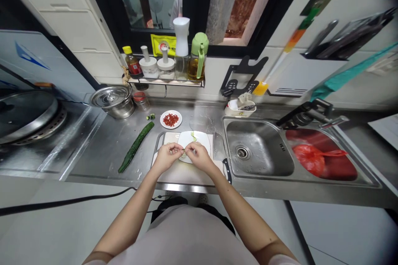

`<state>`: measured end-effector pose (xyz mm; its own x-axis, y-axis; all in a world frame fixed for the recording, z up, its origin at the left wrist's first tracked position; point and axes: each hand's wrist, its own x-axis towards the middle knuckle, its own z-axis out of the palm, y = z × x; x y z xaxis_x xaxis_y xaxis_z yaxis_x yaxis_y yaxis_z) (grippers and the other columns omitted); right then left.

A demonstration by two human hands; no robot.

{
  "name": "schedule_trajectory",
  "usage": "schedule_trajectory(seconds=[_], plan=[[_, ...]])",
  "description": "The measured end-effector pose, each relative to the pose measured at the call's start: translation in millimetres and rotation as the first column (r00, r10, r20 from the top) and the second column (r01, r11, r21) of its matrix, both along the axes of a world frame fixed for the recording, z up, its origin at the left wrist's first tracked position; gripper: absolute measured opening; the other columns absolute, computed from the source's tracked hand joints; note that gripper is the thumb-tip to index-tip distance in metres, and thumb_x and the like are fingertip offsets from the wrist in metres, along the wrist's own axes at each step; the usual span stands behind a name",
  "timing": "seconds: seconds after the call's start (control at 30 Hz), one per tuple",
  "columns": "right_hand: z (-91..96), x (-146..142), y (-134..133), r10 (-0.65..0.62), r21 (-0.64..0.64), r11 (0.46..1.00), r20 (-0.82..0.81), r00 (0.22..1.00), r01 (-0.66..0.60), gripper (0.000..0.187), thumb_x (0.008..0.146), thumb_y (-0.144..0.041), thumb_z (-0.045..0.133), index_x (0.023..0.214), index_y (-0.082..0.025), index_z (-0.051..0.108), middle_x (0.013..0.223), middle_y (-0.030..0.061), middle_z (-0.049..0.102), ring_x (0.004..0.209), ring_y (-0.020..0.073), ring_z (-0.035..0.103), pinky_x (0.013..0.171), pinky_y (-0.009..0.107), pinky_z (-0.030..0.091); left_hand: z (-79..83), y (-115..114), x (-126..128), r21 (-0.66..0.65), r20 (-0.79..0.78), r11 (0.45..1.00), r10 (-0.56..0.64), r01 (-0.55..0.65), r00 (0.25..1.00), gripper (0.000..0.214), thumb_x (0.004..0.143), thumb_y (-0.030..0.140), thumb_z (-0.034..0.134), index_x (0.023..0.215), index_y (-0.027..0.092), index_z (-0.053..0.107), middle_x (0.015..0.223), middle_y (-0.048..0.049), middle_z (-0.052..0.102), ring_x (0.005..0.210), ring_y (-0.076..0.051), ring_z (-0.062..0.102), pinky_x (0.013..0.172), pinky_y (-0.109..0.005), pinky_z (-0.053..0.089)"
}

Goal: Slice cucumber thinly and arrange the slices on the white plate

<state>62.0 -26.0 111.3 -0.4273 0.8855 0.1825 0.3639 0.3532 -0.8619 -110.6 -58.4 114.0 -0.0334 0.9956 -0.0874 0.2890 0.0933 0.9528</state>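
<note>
My left hand (168, 156) and right hand (197, 155) pinch a small greenish piece (183, 150) between them, over the white plate (203, 140).

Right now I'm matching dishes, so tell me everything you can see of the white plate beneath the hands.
The white plate is squarish with rounded corners and smooth, perhaps ceramic. It lies face up on the pale cutting board. A curled, pale green strip lies near its far rim, and paler bits show nearer the hands. The left hand and right hand hide much of its near side; I cannot tell whether they touch it.
</note>
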Motion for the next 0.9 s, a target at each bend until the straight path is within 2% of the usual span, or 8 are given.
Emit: schedule_trajectory(seconds=[0.17,0.33,0.6,0.9], plan=[[2.0,-0.6,6.1,-0.011,-0.186,0.983,-0.077,0.997,-0.003,0.013,0.078,-0.021,0.05,0.07,-0.019,0.06,0.068,-0.0011,0.061,0.066,0.0123,0.051,0.065,0.024,0.038,12.9,2.7,0.2,0.122,-0.258,0.988,-0.061,0.095,0.964,0.015,0.08,0.03,0.063,0.084,0.018,0.072,0.074,-0.0005,0.066,0.07,-0.013,0.053,0.068,-0.024,0.04],[2.5,-2.2,9.5,-0.053,-0.372,0.928,-0.158,0.986,-0.01,0.011,0.071,-0.024,0.05,0.065,-0.018,0.057,0.062,-0.0029,0.056,0.061,0.0111,0.048,0.061,0.023,0.037,16.6,4.1,-0.1,0.2,-0.384,0.965,-0.082,0.169,0.92,0.012,0.083,0.027,0.061,0.084,0.02,0.071,0.08,-0.0015,0.069,0.074,-0.015,0.055,0.072,-0.027,0.041],[12.9,-6.1,7.9,-0.153,-0.631,0.776,-0.204,0.967,-0.011,0.011,0.066,-0.025,0.048,0.059,-0.019,0.054,0.049,-0.0051,0.048,0.047,0.0084,0.041,0.048,0.021,0.031,17.1,-0.3,3.7,0.342,-0.493,0.911,-0.032,0.228,0.869,0.009,0.086,0.021,0.059,0.083,0.02,0.068,0.08,-0.0012,0.069,0.075,-0.016,0.056,0.072,-0.028,0.042],[19.4,-7.3,6.1,-0.22,-0.781,0.624,-0.212,0.952,-0.03,0.01,0.062,-0.024,0.051,0.055,-0.018,0.054,0.043,-0.0044,0.048,0.04,0.0068,0.04,0.04,0.019,0.026,5.8,-4.5,4.6,0.454,-0.562,0.852,0.045,0.262,0.826,0.011,0.089,0.022,0.057,0.086,0.02,0.067,0.082,-0.003,0.07,0.081,-0.018,0.058,0.075,-0.031,0.044]])
